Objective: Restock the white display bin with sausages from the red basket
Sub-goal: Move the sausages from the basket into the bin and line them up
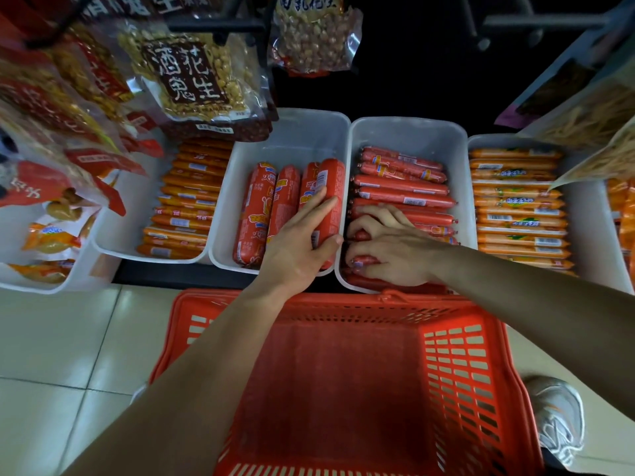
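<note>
Left hand [295, 249] clamps fingers and thumb on a thick sausage [331, 180] in the middle white bin [292, 132], right hand [388, 252] curls fingers round thin sausages [402, 190] alongside; casings look slick, firm, probably best gripped mid-length.

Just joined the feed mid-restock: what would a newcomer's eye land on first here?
The red basket fills the foreground, its visible bottom bare. Just beyond it, the left hand grips a thick sausage in the middle white bin, while the right hand curls round thin sausages in the neighbouring bin.

one basket [343, 305], two hands [295, 249], four thick sausages [254, 214]
</note>
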Action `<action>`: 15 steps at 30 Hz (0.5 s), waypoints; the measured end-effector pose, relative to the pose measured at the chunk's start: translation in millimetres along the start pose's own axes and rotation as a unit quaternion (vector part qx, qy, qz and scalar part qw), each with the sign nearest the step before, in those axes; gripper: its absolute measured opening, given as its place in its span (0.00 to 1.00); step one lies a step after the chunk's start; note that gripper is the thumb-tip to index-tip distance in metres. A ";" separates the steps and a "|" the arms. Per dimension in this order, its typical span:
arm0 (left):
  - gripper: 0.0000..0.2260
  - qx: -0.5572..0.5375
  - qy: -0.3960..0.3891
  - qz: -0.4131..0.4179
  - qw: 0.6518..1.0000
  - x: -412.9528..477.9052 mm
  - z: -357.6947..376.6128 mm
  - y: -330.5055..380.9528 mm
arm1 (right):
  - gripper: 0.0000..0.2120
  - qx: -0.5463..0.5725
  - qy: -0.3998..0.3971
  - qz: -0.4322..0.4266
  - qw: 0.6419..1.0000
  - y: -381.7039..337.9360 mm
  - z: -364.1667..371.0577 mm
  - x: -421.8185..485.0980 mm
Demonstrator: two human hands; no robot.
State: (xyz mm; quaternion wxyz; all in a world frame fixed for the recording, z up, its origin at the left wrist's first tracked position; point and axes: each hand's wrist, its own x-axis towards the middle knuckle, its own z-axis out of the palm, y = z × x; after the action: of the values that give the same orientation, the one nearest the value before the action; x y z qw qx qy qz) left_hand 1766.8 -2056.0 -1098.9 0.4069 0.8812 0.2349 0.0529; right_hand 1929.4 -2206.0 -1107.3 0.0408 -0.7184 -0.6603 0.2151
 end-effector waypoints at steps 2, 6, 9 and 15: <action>0.28 0.001 0.001 0.002 1.000 0.1 0.3 0.5 | 0.12 -0.009 0.006 -0.005 1.000 1.4 0.4 -2.9; 0.27 -0.005 0.002 0.000 1.000 0.3 -0.4 -0.7 | 0.21 -0.019 0.047 -0.011 0.999 1.9 -7.2 -2.9; 0.27 -0.004 -0.001 -0.005 1.000 -0.2 -0.1 0.2 | 0.28 -0.086 0.003 -0.007 0.996 5.7 -9.4 -1.2; 0.28 -0.007 -0.002 -0.012 1.000 -1.0 -1.3 0.8 | 0.30 -0.155 -0.028 0.001 0.988 3.9 -17.1 7.4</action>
State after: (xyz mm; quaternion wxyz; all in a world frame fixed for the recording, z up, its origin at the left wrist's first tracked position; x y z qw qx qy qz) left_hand 1765.9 -2056.0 -1097.4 0.4144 0.8755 0.2439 0.0483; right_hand 1939.5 -2195.4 -1095.0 -0.0895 -0.7102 -0.6861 0.1299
